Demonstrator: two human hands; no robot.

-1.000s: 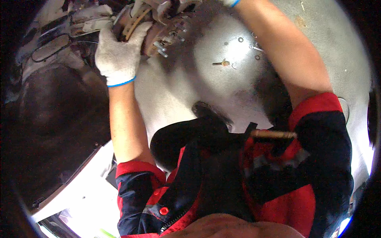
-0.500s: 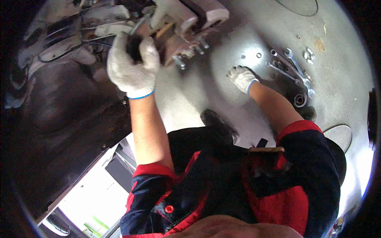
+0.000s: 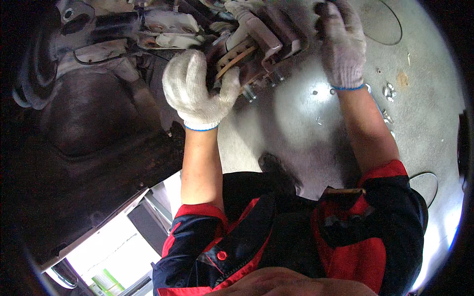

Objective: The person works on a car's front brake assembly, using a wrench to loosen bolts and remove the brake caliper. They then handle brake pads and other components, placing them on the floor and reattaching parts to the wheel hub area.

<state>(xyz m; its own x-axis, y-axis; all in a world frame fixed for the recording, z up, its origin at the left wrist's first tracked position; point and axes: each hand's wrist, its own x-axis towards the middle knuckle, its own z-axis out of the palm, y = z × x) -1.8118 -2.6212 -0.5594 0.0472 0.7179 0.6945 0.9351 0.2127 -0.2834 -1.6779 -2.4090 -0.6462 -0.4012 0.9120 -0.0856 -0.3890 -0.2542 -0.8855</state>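
Note:
My left hand (image 3: 200,91), in a white knit glove with a blue cuff, is curved around the near edge of a rusty vented brake disc (image 3: 238,60). Its thumb lies against the disc's outer side, and the fingertips are partly hidden. A brake caliper (image 3: 264,37) straddles the disc's far part. Wheel studs (image 3: 250,93) stick out below it. To the right of the caliper, my gloved right hand (image 3: 344,47) is raised with its fingers partly bent and apart. The top edge cuts off some of them, and no held thing shows.
Dark underbody and a wheel-arch liner (image 3: 86,111) fill the left side, with suspension parts above. On the grey floor at right lie small metal parts (image 3: 389,92), partly hidden wrenches (image 3: 387,117) and a thin cable loop (image 3: 399,29).
My right hand has risen from low over the floor, left of the wrenches, up to beside the caliper. My left hand remains at the disc. The view has shifted somewhat.

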